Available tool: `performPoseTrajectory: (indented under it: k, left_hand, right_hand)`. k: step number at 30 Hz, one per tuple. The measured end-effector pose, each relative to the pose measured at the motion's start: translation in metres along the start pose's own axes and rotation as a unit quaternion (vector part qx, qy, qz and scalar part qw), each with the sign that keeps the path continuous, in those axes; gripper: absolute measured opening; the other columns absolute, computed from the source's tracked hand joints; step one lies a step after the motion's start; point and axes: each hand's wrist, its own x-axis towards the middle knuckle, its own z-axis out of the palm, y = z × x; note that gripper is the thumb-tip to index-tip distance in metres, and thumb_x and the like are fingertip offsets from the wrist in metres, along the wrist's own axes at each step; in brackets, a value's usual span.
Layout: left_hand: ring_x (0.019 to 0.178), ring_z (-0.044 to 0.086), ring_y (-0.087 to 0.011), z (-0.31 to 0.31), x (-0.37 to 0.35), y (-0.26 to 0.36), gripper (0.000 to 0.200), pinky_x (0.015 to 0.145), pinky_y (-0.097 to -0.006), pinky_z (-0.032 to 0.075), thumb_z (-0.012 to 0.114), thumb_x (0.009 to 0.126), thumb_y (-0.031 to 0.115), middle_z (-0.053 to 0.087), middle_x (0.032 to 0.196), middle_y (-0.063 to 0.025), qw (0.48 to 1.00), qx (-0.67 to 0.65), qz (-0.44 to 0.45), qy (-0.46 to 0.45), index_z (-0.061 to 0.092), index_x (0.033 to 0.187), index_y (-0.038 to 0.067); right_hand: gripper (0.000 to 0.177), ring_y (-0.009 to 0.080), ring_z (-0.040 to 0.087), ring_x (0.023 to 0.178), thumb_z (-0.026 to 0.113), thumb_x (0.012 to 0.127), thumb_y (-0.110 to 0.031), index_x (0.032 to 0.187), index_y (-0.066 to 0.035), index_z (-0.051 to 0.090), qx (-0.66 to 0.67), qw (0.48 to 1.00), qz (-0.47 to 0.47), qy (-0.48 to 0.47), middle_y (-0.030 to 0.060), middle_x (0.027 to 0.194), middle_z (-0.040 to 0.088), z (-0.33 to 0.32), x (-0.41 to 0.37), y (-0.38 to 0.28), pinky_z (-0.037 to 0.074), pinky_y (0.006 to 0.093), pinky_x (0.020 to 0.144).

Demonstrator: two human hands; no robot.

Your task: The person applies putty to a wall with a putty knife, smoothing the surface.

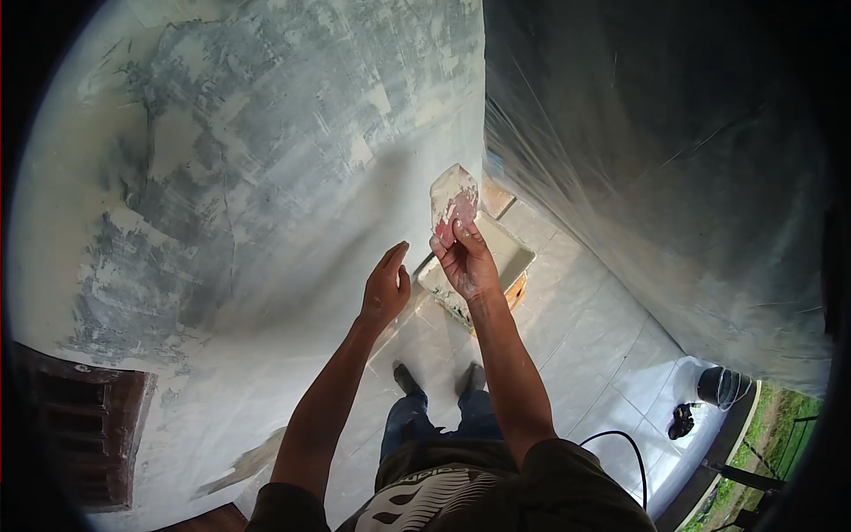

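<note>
Scraper [454, 202], flat, smeared white and pink, is held upright at the middle of the view, in front of the corner where a patchy grey-white wall [266, 133] meets a plastic sheet [665, 160]. The right hand [465, 262] pinches its lower end between thumb and fingers. The left hand [386, 288] is just beside it, empty, its fingers straight and close together. Below the hands, a white-caked tray [510, 257] lies on the tiled floor [576, 337]. A black cable [620, 439] and a dark bucket [720, 386] lie further right.
</note>
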Motion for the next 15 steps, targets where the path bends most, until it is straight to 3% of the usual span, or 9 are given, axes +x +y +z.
performPoseTrajectory:
  k: [3, 5, 15]
  left_hand:
    - [0.120, 0.058, -0.0364, -0.032, 0.008, 0.021, 0.043, 0.101, -0.0400, 0.050, 0.051, 0.088, -0.005, 0.058, 0.132, -0.0210, 0.999, 0.018, 0.007, 0.032, 0.055, 0.131, -0.001]
    - [0.120, 0.058, -0.0360, -0.048, 0.010, 0.029, 0.043, 0.101, -0.0397, 0.050, 0.051, 0.088, -0.005, 0.058, 0.132, -0.0205, 0.998, 0.024, 0.013, 0.056, 0.055, 0.131, -0.001]
    - [0.116, 0.060, -0.0356, -0.130, 0.033, 0.079, 0.043, 0.094, -0.0393, 0.053, 0.053, 0.087, -0.005, 0.059, 0.130, -0.0194, 0.983, 0.060, 0.112, 0.135, 0.056, 0.130, 0.000]
  right_hand:
    - [0.017, 0.0224, 0.069, 0.103, 0.058, 0.096, -0.002, 0.113, -0.006, 0.063, -0.074, 0.996, 0.001, -0.041, 0.0080, 0.112, 0.068, 0.062, -0.006, -0.009, 0.059, 0.0392, 0.091]
    - [0.023, 0.0207, 0.068, 0.103, 0.059, 0.097, -0.005, 0.119, -0.006, 0.061, -0.064, 0.992, -0.054, -0.091, 0.0068, 0.113, 0.067, 0.086, -0.008, -0.013, 0.059, 0.0374, 0.090]
    - [0.031, 0.0203, 0.069, 0.104, 0.057, 0.097, -0.002, 0.127, -0.005, 0.056, -0.091, 0.992, -0.014, -0.087, 0.0076, 0.116, 0.068, 0.144, -0.023, 0.015, 0.061, 0.0367, 0.088]
